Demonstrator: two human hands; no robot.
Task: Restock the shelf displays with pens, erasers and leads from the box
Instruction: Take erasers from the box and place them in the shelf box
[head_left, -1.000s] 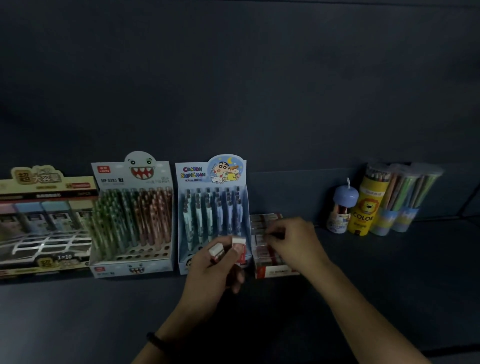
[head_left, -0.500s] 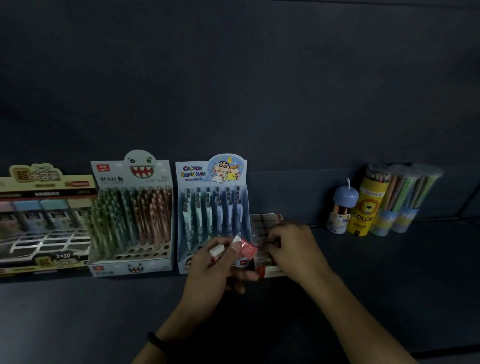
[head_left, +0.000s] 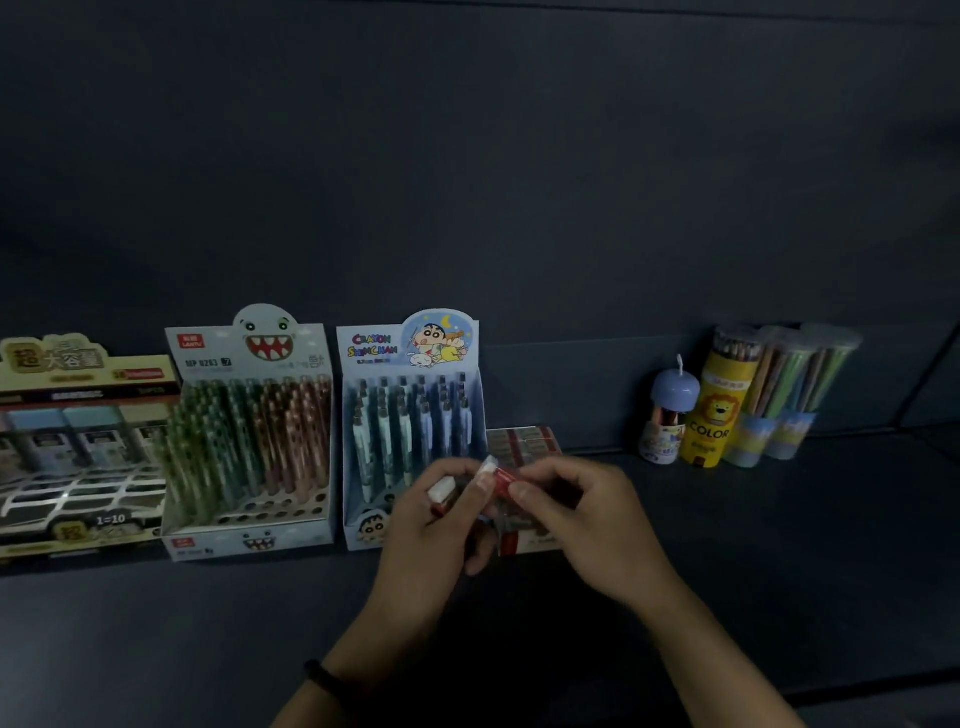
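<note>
Once the right hand (head_left: 587, 525) had left the eraser box (head_left: 524, 439) at frame centre, its fingertips pinched the red-sleeved eraser (head_left: 503, 475) that the left hand (head_left: 426, 530) gripped with a second eraser (head_left: 441, 488); another placement looked imminent. Both hands hid the box's front, and dimness blurred its contents.

Dark shelf (head_left: 779, 545), with a row of goods set along its back wall. From left to right are shown a beige display box (head_left: 78, 447), a shark-faced pen display (head_left: 249, 441), a Crayon Shinchan pen display (head_left: 410, 415) and a low red eraser box (head_left: 524, 440), each just beside the next. Well apart to the right, a blue-capped bottle (head_left: 667, 421), a yellow pencil tube (head_left: 719, 410) and clear pencil tubes (head_left: 784, 384) are grouped upright.
</note>
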